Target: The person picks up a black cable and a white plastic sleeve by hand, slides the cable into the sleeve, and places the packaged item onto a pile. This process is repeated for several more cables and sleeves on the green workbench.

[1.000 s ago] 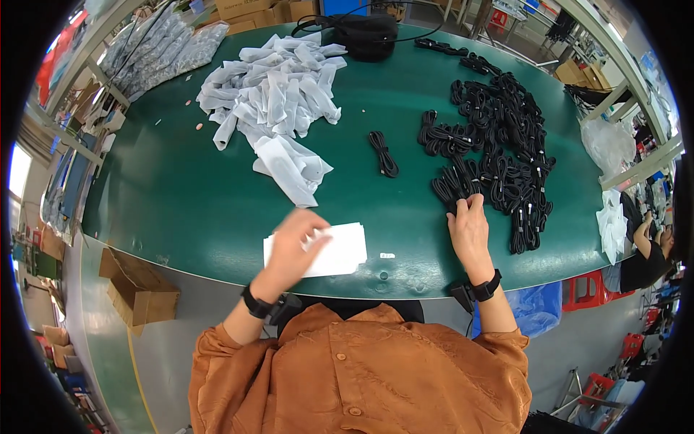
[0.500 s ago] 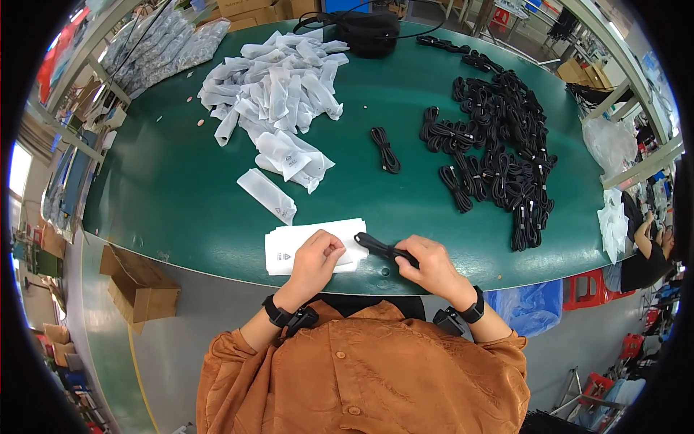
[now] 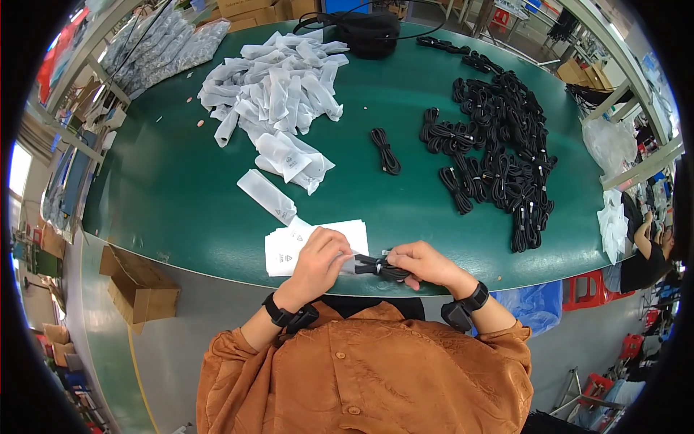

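At the table's near edge my right hand [image 3: 423, 264] grips a black bundled cable [image 3: 387, 269] by its right end. My left hand [image 3: 322, 257] is closed on a small frosted plastic bag [image 3: 349, 265], and the cable's left end sits in the bag's mouth. Below my left hand lies a stack of flat white bags [image 3: 282, 253] with small printed marks. A filled frosted bag [image 3: 266, 195] rests just beyond the stack. Farther off to the right of it, a single black cable bundle [image 3: 385, 150] lies alone on the green table.
A heap of filled frosted bags [image 3: 278, 87] covers the table's far left. Many black cable bundles [image 3: 499, 145] are piled on the right. A black pouch [image 3: 367, 32] stands at the far edge. An open cardboard box [image 3: 144, 289] is on the floor at left.
My right hand has brought the cable bundle left and slightly down to my left hand. My left hand now holds a bag lifted off the stack, with the cable's end entering it.
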Tool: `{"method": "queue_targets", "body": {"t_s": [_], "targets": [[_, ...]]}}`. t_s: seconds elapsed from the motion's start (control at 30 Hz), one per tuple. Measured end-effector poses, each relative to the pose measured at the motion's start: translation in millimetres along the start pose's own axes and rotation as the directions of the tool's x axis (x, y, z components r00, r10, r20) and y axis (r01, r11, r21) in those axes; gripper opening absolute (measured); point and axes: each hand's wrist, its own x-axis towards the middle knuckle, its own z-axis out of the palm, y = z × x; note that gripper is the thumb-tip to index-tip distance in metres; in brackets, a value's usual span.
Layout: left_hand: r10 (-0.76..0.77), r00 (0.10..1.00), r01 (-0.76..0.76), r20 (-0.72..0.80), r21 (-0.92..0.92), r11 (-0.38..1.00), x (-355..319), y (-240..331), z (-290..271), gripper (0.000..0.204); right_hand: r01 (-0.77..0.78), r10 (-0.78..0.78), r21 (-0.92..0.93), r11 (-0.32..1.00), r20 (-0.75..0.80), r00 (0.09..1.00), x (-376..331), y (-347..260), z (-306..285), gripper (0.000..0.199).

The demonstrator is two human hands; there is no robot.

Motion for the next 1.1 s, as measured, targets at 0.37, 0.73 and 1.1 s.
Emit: {"method": "queue_targets", "body": {"t_s": [0.37,0.73,1.1], "targets": [[0.005,1.0,-0.005,-0.023,-0.039,0.999,1,0,-4,0.013,-0.103,0.091,0.223,0.969,0.065,0.994,2,1,1,0.035],[-0.033,0.997,0.03,-0.069,-0.043,0.999,5,-7,-8,0.011,-0.217,0.166,0.588,0.779,0.14,0.976,11,4,5,0.04],[-0.178,0.984,0.166,-0.024,-0.256,0.952,-2,-17,-7,0.006,-0.284,0.146,0.666,0.69,0.257,0.955,6,14,-1,0.042]]}}
